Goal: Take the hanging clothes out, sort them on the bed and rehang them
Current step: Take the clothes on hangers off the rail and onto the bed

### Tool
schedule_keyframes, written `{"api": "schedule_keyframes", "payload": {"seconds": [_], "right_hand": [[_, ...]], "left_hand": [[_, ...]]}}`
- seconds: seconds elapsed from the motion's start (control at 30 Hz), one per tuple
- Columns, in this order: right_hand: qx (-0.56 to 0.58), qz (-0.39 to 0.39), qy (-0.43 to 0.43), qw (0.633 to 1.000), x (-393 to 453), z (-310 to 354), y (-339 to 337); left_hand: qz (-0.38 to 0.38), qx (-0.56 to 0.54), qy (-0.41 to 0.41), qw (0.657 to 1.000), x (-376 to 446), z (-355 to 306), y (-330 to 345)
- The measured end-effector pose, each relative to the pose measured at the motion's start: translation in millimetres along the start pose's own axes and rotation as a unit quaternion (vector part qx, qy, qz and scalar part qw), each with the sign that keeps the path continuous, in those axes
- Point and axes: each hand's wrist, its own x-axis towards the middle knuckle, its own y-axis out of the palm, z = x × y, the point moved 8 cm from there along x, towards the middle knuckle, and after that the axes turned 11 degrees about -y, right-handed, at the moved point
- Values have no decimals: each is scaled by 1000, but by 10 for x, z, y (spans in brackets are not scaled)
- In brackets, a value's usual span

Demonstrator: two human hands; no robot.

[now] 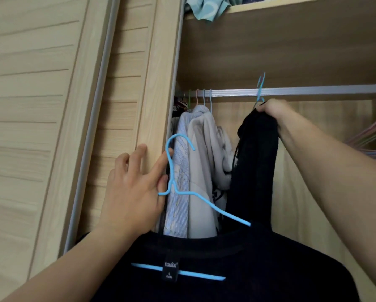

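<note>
Clothes hung in two places: a near black T-shirt [226, 269] on a blue hanger [182, 186], low in the view, and a dark garment [256, 162] up at the aluminium wardrobe rail [313, 90]. The left hand [134, 190] pinched the neck of the blue hanger between thumb and forefinger, its other fingers spread loosely against the wooden door frame [156, 83]. The right hand [274, 112] was clamped on the top of the dark garment, just under a second blue hanger hook [260, 90] that stood at the rail; whether that hook sat on the rail could not be told. The two hands were well apart. Between them, at the left end of the rail, hung a cream hooded top [204, 171] and a pale blue patterned garment [180, 192], crowded against the frame, with more dark clothing behind them, half hidden. Several pastel hanger hooks [202, 98] sat on the rail above these. Far right, a bunch of bare pink and lilac hangers [370, 136] leaned at an angle. A teal patterned cloth [206, 6] spilled over the edge of the shelf [302, 6] above the rail. To the left stood a slatted light-wood sliding door [41, 105] with a grey metal edge strip. The wardrobe's back panel was the same light wood. The T-shirt's black neck label [170, 270] read "YISHION" with an "L" below it; the smaller print under that was too fine to read.
</note>
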Motion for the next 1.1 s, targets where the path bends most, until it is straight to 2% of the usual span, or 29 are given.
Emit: {"api": "schedule_keyframes", "payload": {"seconds": [0.17, 0.27, 0.4, 0.5, 0.6, 0.7, 0.8, 0.87, 0.93, 1.03, 1.1], "right_hand": [[76, -47, 6, 996, -645, -256, -205], [87, 8, 48, 995, -1170, -595, -219], [30, 22, 88, 995, -1845, -912, -404], [46, -7, 70, 996, -2238, -854, -654], [80, -10, 48, 996, -2370, -609, -945], [113, -7, 32, 993, -2415, -391, -1239], [146, 24, 14, 989, -2479, -215, -1434], [159, 55, 6, 986, -2617, -145, -1532], [155, 67, -6, 986, -2879, -119, -1709], [187, 95, -36, 977, -3346, -73, -2030], [205, 123, -60, 969, -3585, 37, -2174]], "left_hand": [[4, 32, -1, 999, -4, 0, 33], [6, 39, -2, 999, -5, -13, 25], [15, 43, -21, 999, -53, -90, -55], [49, 47, -37, 997, -121, -153, -131], [131, 68, -38, 988, -187, -215, -184], [253, 81, -57, 962, -416, -233, -297], [282, 143, -71, 946, -754, -303, -645], [324, 245, -86, 910, -1070, -330, -836], [372, 319, -137, 861, -1442, -278, -1078], [408, 351, -207, 817, -1949, -270, -1513], [422, 326, -252, 808, -2214, -393, -1818]]}}
